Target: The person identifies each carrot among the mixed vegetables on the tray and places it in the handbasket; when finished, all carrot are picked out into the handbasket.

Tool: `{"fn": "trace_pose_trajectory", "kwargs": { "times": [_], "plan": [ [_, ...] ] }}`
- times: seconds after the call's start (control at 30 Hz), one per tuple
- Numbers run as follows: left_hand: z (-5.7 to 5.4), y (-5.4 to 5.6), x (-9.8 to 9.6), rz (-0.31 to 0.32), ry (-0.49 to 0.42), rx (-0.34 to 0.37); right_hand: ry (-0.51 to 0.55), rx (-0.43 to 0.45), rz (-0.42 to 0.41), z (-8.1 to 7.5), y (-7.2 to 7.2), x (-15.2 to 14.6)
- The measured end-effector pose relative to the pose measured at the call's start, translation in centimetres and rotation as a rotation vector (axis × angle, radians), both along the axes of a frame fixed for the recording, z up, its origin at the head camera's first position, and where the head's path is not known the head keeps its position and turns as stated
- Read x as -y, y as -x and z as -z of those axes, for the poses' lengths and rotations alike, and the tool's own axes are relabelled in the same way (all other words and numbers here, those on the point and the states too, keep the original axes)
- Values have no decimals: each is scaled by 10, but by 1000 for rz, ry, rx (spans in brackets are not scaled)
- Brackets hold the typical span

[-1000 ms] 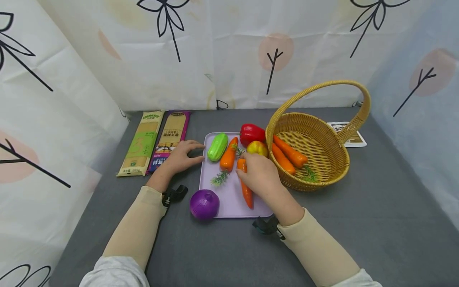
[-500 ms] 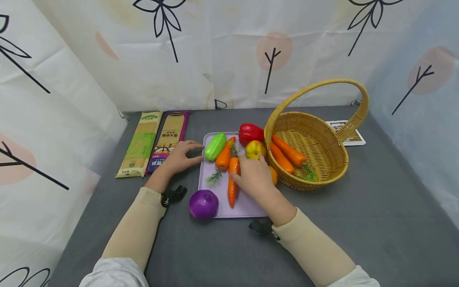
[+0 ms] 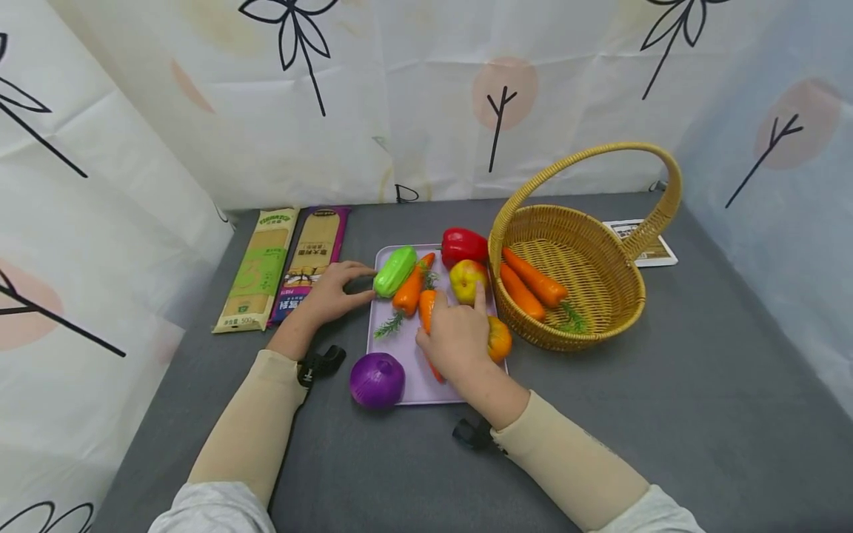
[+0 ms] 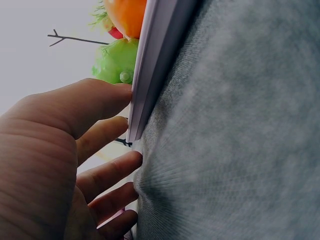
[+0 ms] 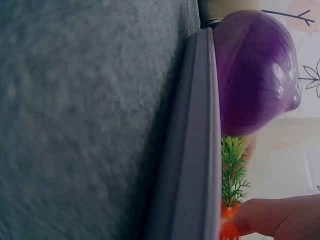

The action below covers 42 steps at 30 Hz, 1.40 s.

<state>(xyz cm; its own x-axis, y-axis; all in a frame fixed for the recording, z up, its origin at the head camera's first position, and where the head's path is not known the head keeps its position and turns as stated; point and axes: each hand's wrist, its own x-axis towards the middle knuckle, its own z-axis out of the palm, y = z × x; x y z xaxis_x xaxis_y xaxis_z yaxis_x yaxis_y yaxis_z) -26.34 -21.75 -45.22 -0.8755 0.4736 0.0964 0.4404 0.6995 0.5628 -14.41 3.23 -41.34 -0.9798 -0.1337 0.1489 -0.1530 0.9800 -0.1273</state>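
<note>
My right hand point(image 3: 455, 326) pinches a carrot point(image 3: 426, 307) lying on the lilac tray point(image 3: 413, 385), covering its middle, with the thumb on its left side. One finger extends to a yellow fruit or pepper with a reddish blush point(image 3: 468, 281). At the tray's left edge my left hand point(image 3: 329, 298) rests with relaxed fingers; in the left wrist view, its thumb point(image 4: 107, 95) touches the rim beside a light-green gourd-like vegetable point(image 4: 117, 60). Another carrot point(image 3: 406, 292) lies between that vegetable and the hand-held carrot, leaves toward me. A purple onion point(image 3: 377, 380) sits at the tray's front left corner.
A wicker basket point(image 3: 566, 340) with a tall handle stands right of the tray, holding two carrots point(image 3: 533, 277). A red bell pepper point(image 3: 463, 246) and an orange round vegetable point(image 3: 499, 339) lie along the tray's right side. Two noodle packs point(image 3: 256, 274) lie at the left, a card point(image 3: 656, 253) behind the basket.
My right hand has moved left with the carrot, bringing it beside the other one and tilting it slightly. The orange vegetable has come into sight. My left hand has stayed at the tray's edge.
</note>
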Motion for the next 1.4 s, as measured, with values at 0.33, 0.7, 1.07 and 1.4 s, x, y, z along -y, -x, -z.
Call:
{"fn": "trace_pose_trajectory", "kwargs": {
  "times": [0.33,0.7,1.07,1.4],
  "plan": [
    [-1,-1,0,14,-14,-15,175,-135,30,-14,4,-9],
    [0,0,0,8,-19,-6,534,-271,5,-63,-20,-23],
    [1,-1,2,14,-22,9,785,-435,-15,-110,-44,-57],
    [1,-1,1,-4,-18,16,852,-410,149,-140,-63,-89]
  ]
}}
